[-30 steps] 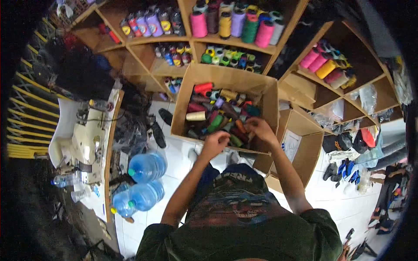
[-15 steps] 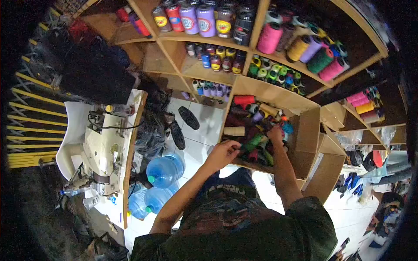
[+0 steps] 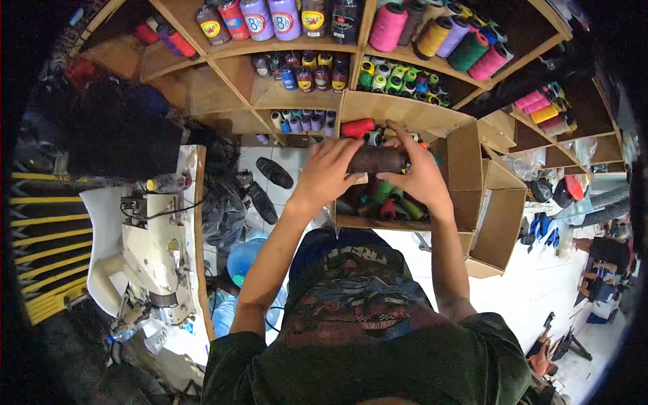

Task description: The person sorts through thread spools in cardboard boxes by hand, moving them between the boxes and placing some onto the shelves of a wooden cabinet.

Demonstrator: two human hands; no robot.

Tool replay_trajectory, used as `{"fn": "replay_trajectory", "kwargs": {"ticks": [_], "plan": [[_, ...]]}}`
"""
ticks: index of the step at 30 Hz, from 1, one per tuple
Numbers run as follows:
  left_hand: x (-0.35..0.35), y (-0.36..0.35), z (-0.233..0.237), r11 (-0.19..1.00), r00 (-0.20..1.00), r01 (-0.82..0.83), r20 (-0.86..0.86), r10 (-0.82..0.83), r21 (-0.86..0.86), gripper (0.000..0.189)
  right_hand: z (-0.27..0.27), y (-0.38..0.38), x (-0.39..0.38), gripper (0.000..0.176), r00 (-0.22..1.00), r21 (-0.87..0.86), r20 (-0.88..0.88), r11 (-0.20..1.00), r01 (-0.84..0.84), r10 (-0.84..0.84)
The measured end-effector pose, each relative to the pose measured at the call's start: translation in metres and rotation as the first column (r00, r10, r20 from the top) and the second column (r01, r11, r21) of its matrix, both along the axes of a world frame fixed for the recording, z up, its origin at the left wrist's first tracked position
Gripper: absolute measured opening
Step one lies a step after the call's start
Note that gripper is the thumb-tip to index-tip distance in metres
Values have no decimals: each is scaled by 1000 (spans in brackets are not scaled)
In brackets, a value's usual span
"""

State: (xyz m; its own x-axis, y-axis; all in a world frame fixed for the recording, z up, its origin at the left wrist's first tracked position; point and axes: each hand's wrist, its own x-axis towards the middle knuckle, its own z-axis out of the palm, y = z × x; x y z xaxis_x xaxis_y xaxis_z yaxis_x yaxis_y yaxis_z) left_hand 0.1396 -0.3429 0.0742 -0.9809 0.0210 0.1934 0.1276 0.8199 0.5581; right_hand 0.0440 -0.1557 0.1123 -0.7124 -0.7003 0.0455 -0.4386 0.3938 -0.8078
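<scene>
A dark brown spool of thread [image 3: 378,160] lies sideways between my two hands, above an open cardboard box [image 3: 466,190]. My left hand [image 3: 326,170] grips the spool's left end, thumb below and fingers over the top. At its right end, my right hand [image 3: 422,172] closes around it in the same way. Inside the box are loose spools in many colours, among them a red spool [image 3: 358,127] at the far left corner and a green spool [image 3: 383,192] near the front. My hands and the brown spool hide part of the box's contents.
Wooden shelves [image 3: 290,46] with rows of thread spools rise behind the box. To the left, a sewing machine [image 3: 155,253] stands on a table, with large blue water bottles [image 3: 244,260] on the floor beside it. Another cardboard box [image 3: 499,233] adjoins on the right.
My right hand has come up out of the box's contents. My left hand has moved in from the box's left edge, and both now hold the brown spool. The view has shifted slightly.
</scene>
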Motion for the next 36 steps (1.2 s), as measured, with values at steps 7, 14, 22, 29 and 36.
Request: {"fn": "replay_trajectory", "kwargs": {"ticks": [7, 14, 22, 29, 36], "plan": [[23, -11, -29, 764, 936, -279, -12, 351, 582, 52, -171, 27, -81, 57, 921, 83, 212, 945, 318, -328], [73, -52, -20, 325, 838, -334, 121, 532, 885, 48, -322, 22, -47, 71, 973, 852, -177, 472, 228, -150], [50, -220, 37, 446, 578, -244, -240, 780, 861, 55, -382, 69, -48, 57, 885, 791, -435, 542, 286, 168], [-8, -393, 86, 573, 446, -467, -381, 810, 673, 58, -410, 73, -25, 52, 907, 756, -416, 531, 383, -62], [-73, -484, 77, 724, 689, -445, -315, 653, 528, 43, -189, -23, -11, 36, 816, 641, -253, 542, 543, -520]]}}
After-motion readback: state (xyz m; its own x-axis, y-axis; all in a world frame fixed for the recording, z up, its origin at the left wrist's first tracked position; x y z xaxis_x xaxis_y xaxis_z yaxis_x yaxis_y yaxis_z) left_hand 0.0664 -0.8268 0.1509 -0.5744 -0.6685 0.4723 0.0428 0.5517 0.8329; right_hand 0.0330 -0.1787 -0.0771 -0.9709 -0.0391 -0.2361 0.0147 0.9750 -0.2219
